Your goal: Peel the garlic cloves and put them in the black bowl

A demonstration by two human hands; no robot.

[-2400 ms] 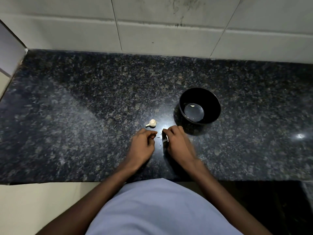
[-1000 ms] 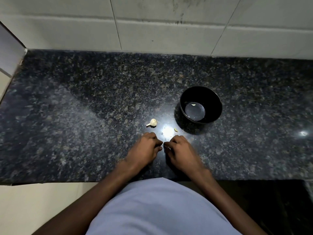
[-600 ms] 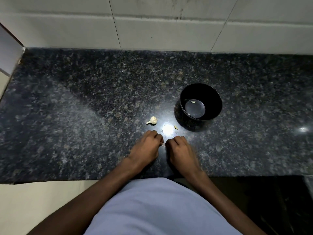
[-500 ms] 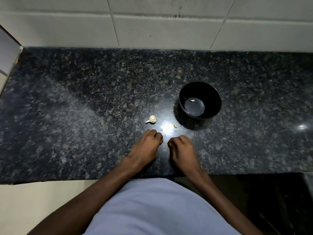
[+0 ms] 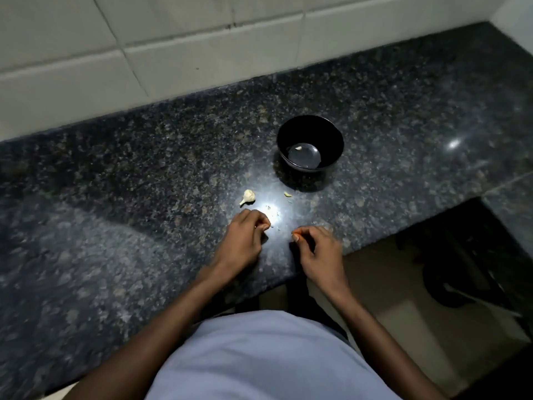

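Head view: two hands curled near the front edge of a speckled dark granite worktop [image 5: 115, 226].
The left hand [image 5: 242, 241] and right hand [image 5: 317, 249] are held apart, fingertips pinched; what is pinched cannot be told. A small white garlic bulb piece [image 5: 248, 196] lies just beyond the left hand; the round black bowl [image 5: 331, 134], one pale peeled clove [image 5: 298, 147] inside, stands farther back.

The surface [image 5: 115, 226] is black granite speckled grey and brown. The bowl [image 5: 334, 140] is glossy black; the garlic piece [image 5: 248, 196] cream-white; wall tiles [image 5: 173, 53] off-white; shirt [image 5: 268, 359] pale blue.
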